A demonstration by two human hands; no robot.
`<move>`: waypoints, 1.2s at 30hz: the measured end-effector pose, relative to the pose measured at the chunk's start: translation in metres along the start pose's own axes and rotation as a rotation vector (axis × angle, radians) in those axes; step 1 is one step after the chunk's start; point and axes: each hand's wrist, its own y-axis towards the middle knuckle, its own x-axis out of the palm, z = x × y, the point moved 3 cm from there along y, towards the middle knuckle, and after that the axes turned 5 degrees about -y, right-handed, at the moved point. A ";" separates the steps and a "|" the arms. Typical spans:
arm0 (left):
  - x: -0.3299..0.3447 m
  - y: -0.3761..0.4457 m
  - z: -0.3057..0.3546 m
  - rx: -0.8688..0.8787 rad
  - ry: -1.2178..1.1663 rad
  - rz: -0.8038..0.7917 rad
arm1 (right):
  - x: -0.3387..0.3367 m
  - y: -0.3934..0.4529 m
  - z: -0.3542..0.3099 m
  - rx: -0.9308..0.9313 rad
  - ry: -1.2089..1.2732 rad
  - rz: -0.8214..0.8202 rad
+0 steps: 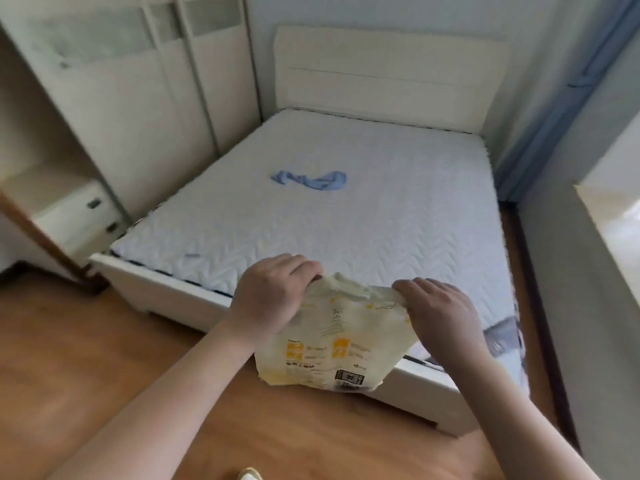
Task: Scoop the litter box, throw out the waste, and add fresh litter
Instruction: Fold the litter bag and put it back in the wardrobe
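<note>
A pale yellow litter bag [329, 344] with orange panels and black print hangs in the air in front of me, above the wooden floor at the foot of the bed. My left hand [273, 296] grips the bag's crumpled top edge on the left. My right hand [440, 310] pinches the same top edge on the right. The bag's mouth is bunched between the two hands. No litter box or scoop is in view.
A bare white quilted mattress [346, 216] on a white bed frame [166, 292] fills the middle, with a blue cloth [311, 180] lying on it. White wardrobe doors [145, 109] and a drawer unit [79, 220] stand left. A windowsill [609, 216] and blue curtain [554, 109] are right.
</note>
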 end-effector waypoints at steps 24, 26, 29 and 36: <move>-0.252 -0.280 -0.322 -0.447 0.468 0.119 | 0.145 0.215 -0.475 -0.619 0.306 0.004; -0.264 -0.291 -0.346 -0.485 0.506 0.120 | 0.155 0.234 -0.503 -0.637 0.333 -0.001; -0.278 -0.300 -0.385 -0.531 0.554 0.139 | 0.176 0.267 -0.540 -0.684 0.352 -0.032; -0.298 -0.318 -0.489 -0.659 0.617 0.113 | 0.237 0.365 -0.614 -0.792 0.501 -0.052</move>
